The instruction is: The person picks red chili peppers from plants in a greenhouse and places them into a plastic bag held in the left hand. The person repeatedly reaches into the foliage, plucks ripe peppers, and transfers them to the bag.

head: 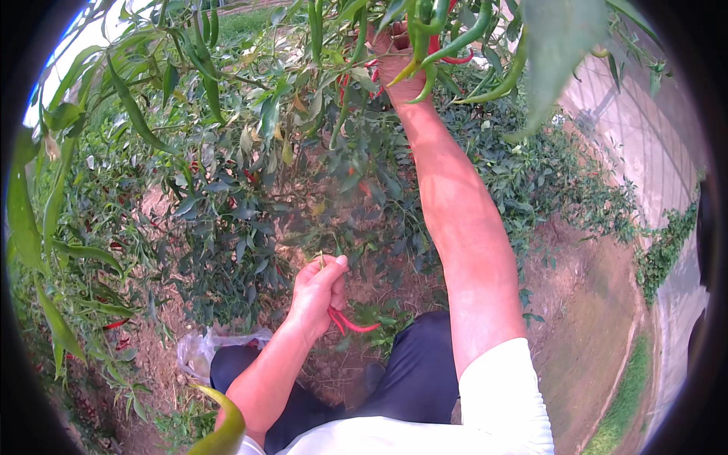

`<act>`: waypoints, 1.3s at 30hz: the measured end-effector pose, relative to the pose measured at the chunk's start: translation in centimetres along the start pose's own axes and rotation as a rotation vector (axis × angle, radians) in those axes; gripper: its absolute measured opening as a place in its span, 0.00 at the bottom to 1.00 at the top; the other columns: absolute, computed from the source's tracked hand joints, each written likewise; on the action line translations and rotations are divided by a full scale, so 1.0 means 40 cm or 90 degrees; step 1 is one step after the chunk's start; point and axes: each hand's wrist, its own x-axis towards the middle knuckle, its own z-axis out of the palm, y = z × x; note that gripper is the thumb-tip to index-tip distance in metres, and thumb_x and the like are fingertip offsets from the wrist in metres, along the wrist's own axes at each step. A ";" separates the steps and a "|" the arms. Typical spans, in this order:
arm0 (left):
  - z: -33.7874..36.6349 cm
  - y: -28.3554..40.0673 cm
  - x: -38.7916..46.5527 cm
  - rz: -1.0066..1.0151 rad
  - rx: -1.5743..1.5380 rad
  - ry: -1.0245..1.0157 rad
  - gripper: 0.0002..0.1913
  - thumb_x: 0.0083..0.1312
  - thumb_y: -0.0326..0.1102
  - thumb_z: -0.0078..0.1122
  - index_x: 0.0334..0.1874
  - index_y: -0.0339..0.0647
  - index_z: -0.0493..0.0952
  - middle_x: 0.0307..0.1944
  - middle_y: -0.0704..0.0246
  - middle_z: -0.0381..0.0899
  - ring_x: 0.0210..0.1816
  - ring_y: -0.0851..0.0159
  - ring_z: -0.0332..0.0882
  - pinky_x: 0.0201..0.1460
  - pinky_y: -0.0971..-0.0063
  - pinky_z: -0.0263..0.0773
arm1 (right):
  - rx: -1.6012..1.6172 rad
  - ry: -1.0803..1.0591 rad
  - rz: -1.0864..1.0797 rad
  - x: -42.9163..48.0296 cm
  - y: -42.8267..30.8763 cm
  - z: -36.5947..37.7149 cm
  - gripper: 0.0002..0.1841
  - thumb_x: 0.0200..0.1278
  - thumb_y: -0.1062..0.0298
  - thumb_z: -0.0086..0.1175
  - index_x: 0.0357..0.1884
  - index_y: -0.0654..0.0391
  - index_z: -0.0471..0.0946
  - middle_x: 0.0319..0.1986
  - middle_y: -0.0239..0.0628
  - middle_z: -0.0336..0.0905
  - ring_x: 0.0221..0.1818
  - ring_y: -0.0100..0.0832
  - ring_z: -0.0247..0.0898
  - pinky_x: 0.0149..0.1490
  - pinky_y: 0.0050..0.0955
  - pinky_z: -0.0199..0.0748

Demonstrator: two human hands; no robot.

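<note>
My left hand [319, 290] is closed around a few slim red chili peppers [354, 325]; their tips hang out below the fist and a stem pokes up by the thumb. At the top of the view my right hand [392, 48] reaches up into a chili plant. Green chili peppers [424, 34] and leaves hang in front of its fingers, so its grip is hidden. A red chili pepper [458, 58] shows just right of that hand, and other red ones hang to its left.
Dense chili plants [227, 227] spread across the front and left. Close to the camera hang green peppers [133, 108] and a yellow-green pepper [224, 421]. A clear plastic bag [196, 352] lies beside my left knee. A pale paved strip [625, 108] runs along the right, past bare soil [580, 301].
</note>
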 end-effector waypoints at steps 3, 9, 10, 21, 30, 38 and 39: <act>0.000 -0.002 0.002 0.011 0.008 -0.003 0.10 0.77 0.38 0.65 0.39 0.47 0.74 0.20 0.78 0.69 0.17 0.74 0.61 0.21 0.76 0.57 | -0.288 -0.074 -0.114 0.007 -0.027 -0.014 0.29 0.70 0.42 0.66 0.58 0.59 0.80 0.49 0.39 0.86 0.51 0.37 0.82 0.57 0.38 0.76; 0.000 -0.007 0.005 0.018 0.025 0.001 0.09 0.77 0.38 0.65 0.39 0.48 0.74 0.20 0.79 0.68 0.17 0.76 0.61 0.20 0.78 0.56 | -0.174 -0.056 0.178 -0.013 -0.102 -0.026 0.35 0.70 0.35 0.64 0.57 0.61 0.75 0.46 0.44 0.87 0.50 0.46 0.83 0.54 0.46 0.76; -0.001 -0.009 0.006 0.022 0.030 -0.003 0.09 0.77 0.38 0.65 0.39 0.48 0.74 0.20 0.79 0.68 0.17 0.76 0.60 0.20 0.79 0.56 | -0.239 -0.046 0.104 -0.011 -0.102 -0.027 0.33 0.69 0.37 0.66 0.56 0.60 0.75 0.43 0.42 0.87 0.46 0.42 0.83 0.51 0.43 0.77; -0.010 -0.031 0.016 0.051 0.099 -0.023 0.09 0.77 0.38 0.65 0.39 0.47 0.74 0.21 0.82 0.68 0.18 0.79 0.60 0.21 0.81 0.54 | 0.054 -0.073 0.009 0.035 0.003 -0.012 0.24 0.74 0.48 0.64 0.60 0.55 0.75 0.52 0.38 0.79 0.56 0.40 0.79 0.59 0.42 0.78; -0.005 -0.037 0.019 0.072 0.154 -0.014 0.10 0.76 0.39 0.67 0.41 0.46 0.75 0.21 0.83 0.68 0.19 0.81 0.59 0.21 0.81 0.52 | 0.233 -0.092 0.144 0.044 0.066 -0.027 0.24 0.73 0.53 0.64 0.62 0.57 0.74 0.52 0.44 0.81 0.56 0.48 0.79 0.58 0.47 0.77; 0.000 -0.042 0.019 0.094 0.193 -0.019 0.09 0.76 0.38 0.67 0.40 0.46 0.76 0.22 0.85 0.68 0.21 0.83 0.58 0.22 0.82 0.52 | 1.089 -0.056 0.433 0.077 0.178 0.002 0.22 0.73 0.55 0.65 0.61 0.57 0.76 0.48 0.44 0.81 0.52 0.46 0.79 0.54 0.46 0.77; 0.000 -0.043 0.019 0.088 0.196 -0.011 0.09 0.76 0.37 0.67 0.40 0.46 0.76 0.22 0.86 0.68 0.21 0.83 0.58 0.22 0.82 0.52 | 0.684 -0.055 0.359 0.072 0.164 0.000 0.21 0.73 0.54 0.65 0.59 0.56 0.78 0.46 0.41 0.81 0.49 0.41 0.79 0.51 0.42 0.77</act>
